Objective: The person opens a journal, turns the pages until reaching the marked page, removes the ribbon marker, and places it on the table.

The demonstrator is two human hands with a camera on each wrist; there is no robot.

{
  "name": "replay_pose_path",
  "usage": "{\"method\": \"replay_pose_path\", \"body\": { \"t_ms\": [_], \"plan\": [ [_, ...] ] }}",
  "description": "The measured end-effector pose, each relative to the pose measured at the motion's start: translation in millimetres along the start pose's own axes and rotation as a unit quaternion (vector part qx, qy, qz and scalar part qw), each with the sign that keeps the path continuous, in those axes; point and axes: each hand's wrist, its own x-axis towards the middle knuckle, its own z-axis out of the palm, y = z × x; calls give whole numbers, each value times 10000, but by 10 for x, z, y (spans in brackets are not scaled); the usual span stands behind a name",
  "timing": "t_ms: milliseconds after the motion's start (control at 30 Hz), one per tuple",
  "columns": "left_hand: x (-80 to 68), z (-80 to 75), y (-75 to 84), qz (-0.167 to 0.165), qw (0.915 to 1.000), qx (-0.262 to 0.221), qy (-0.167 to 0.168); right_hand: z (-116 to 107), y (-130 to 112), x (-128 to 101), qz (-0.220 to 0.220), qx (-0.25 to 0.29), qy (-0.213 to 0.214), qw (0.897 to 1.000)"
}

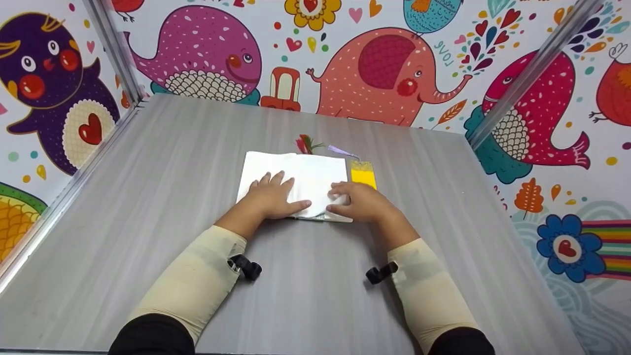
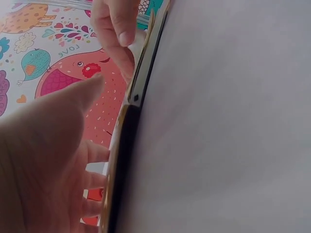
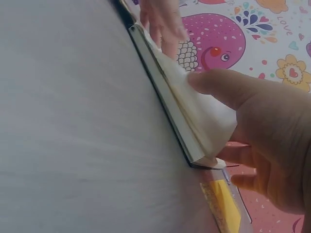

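An open book (image 1: 318, 170) with blank white pages lies on the table. My left hand (image 1: 271, 197) rests on its left page with fingers spread, the thumb reaching toward the middle. At the lower right corner, my right hand (image 1: 362, 202) pinches a page (image 3: 209, 116) between thumb and fingers. The right wrist view shows that page's corner curled up off the stack beneath. Right of the book lies a yellow bookmark (image 1: 363, 177), partly covered by my right hand in the head view.
A purple tassel (image 1: 341, 150) extends from the bookmark's top. Something red and green (image 1: 304, 144) pokes out past the book's far edge. The grey table (image 1: 197, 138) is bordered by printed wall panels (image 1: 296, 54) at the back and sides.
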Motion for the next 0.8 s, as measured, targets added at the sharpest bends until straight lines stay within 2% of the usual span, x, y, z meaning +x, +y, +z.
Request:
{"method": "replay_pose_path", "body": {
  "t_ms": [167,333,567,800],
  "plan": [
    [-19,20,28,-4,10000,-54,73,22,-23,22,-29,387,513,9979],
    [-11,41,25,41,9999,-1,122,27,-57,21,-255,555,950,9936],
    [10,69,33,22,9998,-15,197,39,-71,26,-1112,506,1628,9791],
    [13,85,43,34,9994,-32,333,37,-130,24,-1585,540,1989,9656]
  ]
}}
